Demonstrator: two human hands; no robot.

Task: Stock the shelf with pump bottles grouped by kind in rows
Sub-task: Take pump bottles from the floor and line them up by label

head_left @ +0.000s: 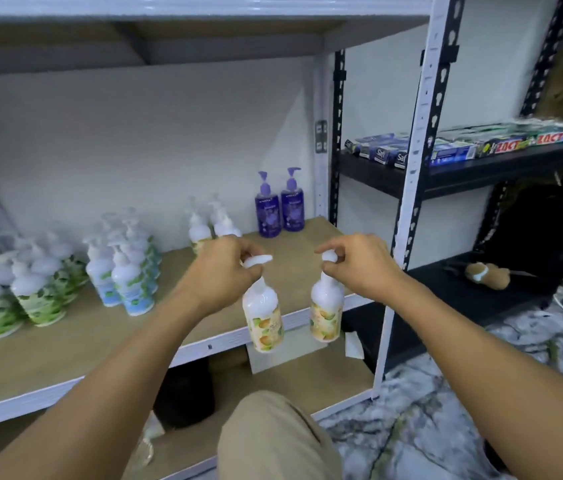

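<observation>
- The left hand (pixel 224 268) pinches the long white pump top of a smooth white plastic pump bottle with an orange and green fruit label (pixel 264 317). The fingers are curled tight round the pump. The bottle hangs under the hand and tilts a little.
- The right hand (pixel 356 261) pinches the round pump top of a second fruit-label bottle (pixel 325 313) in the same way, fingers curled in.
- Both bottles hang in the air in front of the shelf edge. The second one is at 3 o'clock from the first, near it but not touching.
- The flat pale wooden shelf board (pixel 65 341) has a thin white metal strip along its front.
- At 12 o'clock from the left hand, more white fruit-label bottles (pixel 200 230) stand at the back, partly hidden by the hand.
- At 2 o'clock from those, two shiny purple pump bottles (pixel 280 209) stand side by side by the wall.
- At 9 o'clock in the view stand rows of round green leaf-label bottles (pixel 38 292), with blue-label bottles (pixel 131 282) just beside them.
- Open wood lies between the purple bottles and the front edge.
- A white metal post with holes (pixel 422 133) stands close by, at 2 o'clock from the right hand.
- Flat toothpaste boxes (pixel 481 143) lie on a black shelf at 2 o'clock in the view.
- A knee in tan cloth (pixel 273 438) is at 6 o'clock.
</observation>
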